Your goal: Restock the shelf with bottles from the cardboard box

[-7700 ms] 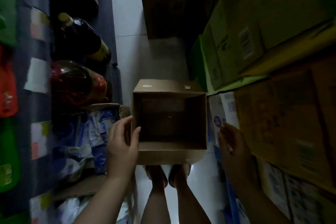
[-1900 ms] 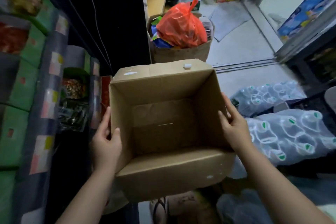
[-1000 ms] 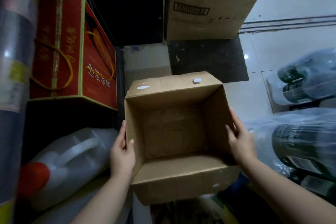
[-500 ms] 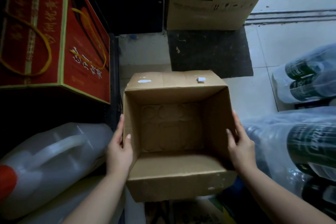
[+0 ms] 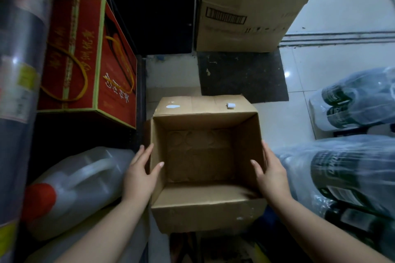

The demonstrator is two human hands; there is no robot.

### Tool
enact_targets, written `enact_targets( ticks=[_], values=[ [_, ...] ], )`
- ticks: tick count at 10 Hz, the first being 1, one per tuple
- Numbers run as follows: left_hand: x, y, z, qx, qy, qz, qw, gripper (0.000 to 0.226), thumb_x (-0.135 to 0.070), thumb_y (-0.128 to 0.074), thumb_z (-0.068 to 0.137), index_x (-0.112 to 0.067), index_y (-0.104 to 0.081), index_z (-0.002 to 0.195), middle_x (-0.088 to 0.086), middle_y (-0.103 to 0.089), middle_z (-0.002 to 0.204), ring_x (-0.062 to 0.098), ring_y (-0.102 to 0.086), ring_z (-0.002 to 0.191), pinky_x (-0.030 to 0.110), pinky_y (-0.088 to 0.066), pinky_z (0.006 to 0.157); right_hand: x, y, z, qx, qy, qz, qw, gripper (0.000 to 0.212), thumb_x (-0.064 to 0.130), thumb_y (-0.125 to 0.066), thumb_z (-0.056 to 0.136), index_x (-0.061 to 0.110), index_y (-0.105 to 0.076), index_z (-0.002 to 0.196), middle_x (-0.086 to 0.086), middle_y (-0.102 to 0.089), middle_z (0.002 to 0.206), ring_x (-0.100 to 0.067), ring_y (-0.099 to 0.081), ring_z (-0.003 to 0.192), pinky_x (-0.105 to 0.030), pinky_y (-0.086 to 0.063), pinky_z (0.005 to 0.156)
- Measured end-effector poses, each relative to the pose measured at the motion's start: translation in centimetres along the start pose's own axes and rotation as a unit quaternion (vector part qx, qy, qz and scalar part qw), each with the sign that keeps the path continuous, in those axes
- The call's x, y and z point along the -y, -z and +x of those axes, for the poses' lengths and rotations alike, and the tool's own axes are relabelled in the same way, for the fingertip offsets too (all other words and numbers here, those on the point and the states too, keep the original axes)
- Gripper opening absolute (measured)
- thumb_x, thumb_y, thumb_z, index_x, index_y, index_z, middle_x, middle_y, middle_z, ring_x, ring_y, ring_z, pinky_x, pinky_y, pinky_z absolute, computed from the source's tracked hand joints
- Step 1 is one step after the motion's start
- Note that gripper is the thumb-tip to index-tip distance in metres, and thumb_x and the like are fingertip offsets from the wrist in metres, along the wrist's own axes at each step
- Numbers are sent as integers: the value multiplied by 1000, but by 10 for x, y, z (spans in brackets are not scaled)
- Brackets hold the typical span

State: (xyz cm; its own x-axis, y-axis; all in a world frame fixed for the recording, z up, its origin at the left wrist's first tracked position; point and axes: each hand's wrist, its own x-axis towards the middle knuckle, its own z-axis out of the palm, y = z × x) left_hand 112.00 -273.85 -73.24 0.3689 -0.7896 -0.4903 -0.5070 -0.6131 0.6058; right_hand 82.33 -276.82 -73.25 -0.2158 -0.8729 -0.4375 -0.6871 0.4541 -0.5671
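Note:
An open brown cardboard box point(image 5: 205, 207) sits low in front of me over the floor, with nothing inside and round dents on its bottom. My left hand point(image 5: 140, 175) grips its left wall, thumb inside and fingers outside. On the opposite wall my right hand point(image 5: 270, 174) holds the box the same way. The shelf point(image 5: 139, 100) runs along the left, its dark edge beside the box. Whether the box touches the floor is hidden.
On the shelf at left lie a red gift box point(image 5: 85, 57) and a clear jug with a red cap point(image 5: 70, 188). Shrink-wrapped bottle packs point(image 5: 350, 168) crowd the right. A large cardboard carton point(image 5: 245, 6) and a dark mat point(image 5: 241, 74) lie ahead on the tiled floor.
Both hands have carried the box from an aisle to this spot and lowered it. In the last half second the box sank slightly and my thumbs moved inside the walls.

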Motion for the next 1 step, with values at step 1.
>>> enact_targets(
  ticks=[1],
  values=[
    [-20, 9, -17, 11, -13, 16, 1000, 50, -11, -69, 86, -15, -56, 134, 10, -47, 148, 25, -45, 137, 29, -32, 110, 24, 11, -15, 16, 27, -36, 999, 58, 17, -62, 89, 14, -38, 142, -9, -45, 145, -23, -41, 135, -32, -29, 112]
  ],
)
